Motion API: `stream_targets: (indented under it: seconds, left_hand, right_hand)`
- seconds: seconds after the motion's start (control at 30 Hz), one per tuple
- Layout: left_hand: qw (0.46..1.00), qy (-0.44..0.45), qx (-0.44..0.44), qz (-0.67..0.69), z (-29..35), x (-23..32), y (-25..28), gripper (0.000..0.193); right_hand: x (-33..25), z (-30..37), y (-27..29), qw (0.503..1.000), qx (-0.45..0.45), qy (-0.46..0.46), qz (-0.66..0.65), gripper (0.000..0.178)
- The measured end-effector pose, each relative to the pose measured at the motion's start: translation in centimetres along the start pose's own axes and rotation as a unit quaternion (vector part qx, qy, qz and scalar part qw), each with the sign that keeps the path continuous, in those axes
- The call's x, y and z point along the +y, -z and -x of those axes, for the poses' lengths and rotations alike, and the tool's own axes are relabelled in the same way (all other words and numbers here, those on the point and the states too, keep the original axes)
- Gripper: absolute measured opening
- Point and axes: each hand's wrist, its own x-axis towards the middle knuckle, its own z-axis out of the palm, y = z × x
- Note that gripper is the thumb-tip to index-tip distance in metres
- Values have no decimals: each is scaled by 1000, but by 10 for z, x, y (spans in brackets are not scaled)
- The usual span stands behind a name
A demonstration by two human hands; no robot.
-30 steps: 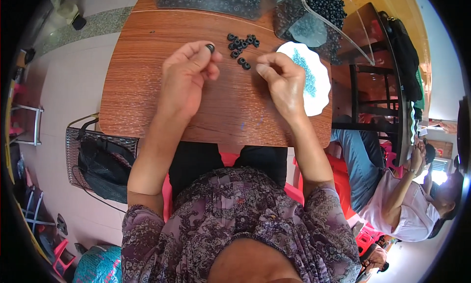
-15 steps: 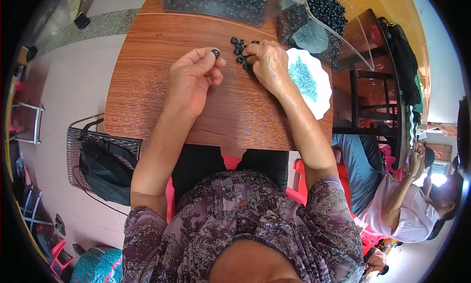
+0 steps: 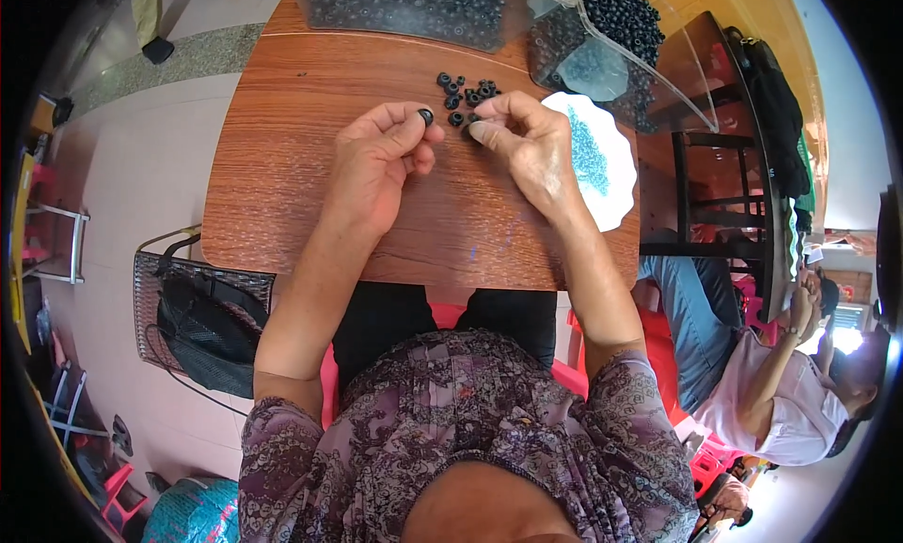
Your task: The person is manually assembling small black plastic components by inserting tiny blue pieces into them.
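Note:
Between the thumb and forefinger of my left hand [image 3: 381,148] is a small round black ring-shaped piece [image 3: 426,117], held above the brown table. Just to its right, my right hand [image 3: 531,143] is closed in a pinch. A dark piece shows by those fingertips, but whether they grip it I cannot make out. Several loose black pieces [image 3: 452,102] of the same kind lie on the table beyond the hands. Beside my right hand stands a white scalloped dish [image 3: 616,162] holding a heap of tiny blue-green grains [image 3: 591,157].
A clear bin [image 3: 404,37] full of black pieces stands at the far edge of the wooden table [image 3: 273,157]. Another clear bin [image 3: 701,105] at the far right holds more, plus a translucent bluish lump [image 3: 594,72]. A person [image 3: 781,392] sits on the right.
My right hand has drawn back from the loose black pieces, its fingertips now pinched together nearer my left hand. The left hand has shifted slightly right, still holding its piece.

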Motion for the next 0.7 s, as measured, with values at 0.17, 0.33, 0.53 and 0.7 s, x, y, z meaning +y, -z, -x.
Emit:
stream_targets:
  seconds: [0.17,0.33,0.53,0.7]
  left_hand:
    - [999,-15,1,-32,5,-1,-8,14]
    - [999,-48,-13,-14,9,-5,-17,14]
    - [991,-111,36,-63,15,-3,-30,13]
    - [994,-97,10,-52,16,-3,-33,14]
  right_hand:
    - [-13,18,-4,995,2,2,-101,13]
    - [-4,25,-18,990,55,129,5,15]
    - [-9,26,-24,951,124,255,125,15]
    - [-13,30,-23,981,102,24,-163,10]
